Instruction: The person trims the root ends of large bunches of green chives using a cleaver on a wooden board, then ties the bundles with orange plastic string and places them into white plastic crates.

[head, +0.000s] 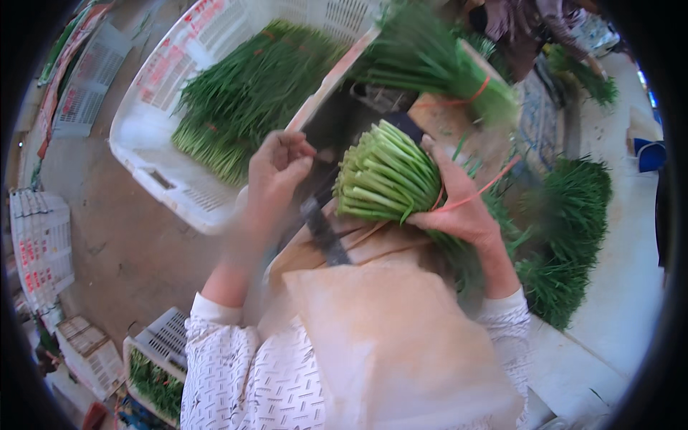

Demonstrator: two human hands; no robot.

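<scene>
My right hand [462, 201] grips a bunch of green leafy stalks [389, 174], which look like garlic chives. The pale cut ends face up and to the left over my lap. A pinkish-red tie [473, 196] runs around the bunch and across my fingers, with a loose end sticking out to the right. My left hand [282, 164] is raised apart from the bunch, near the rim of a white plastic crate [145, 145]. Its fingers are curled with the thumb near the fingertips; whether they pinch anything is unclear. A tan apron [387, 333] covers my lap.
Tied green bunches [263, 91] lie inside the white crate. Another bunch with a red band [430, 64] lies ahead of me. Loose greens [564, 236] are heaped on a pale surface [618, 301] at right. Another person [527, 27] works at top right. More crates [43, 247] stand at left.
</scene>
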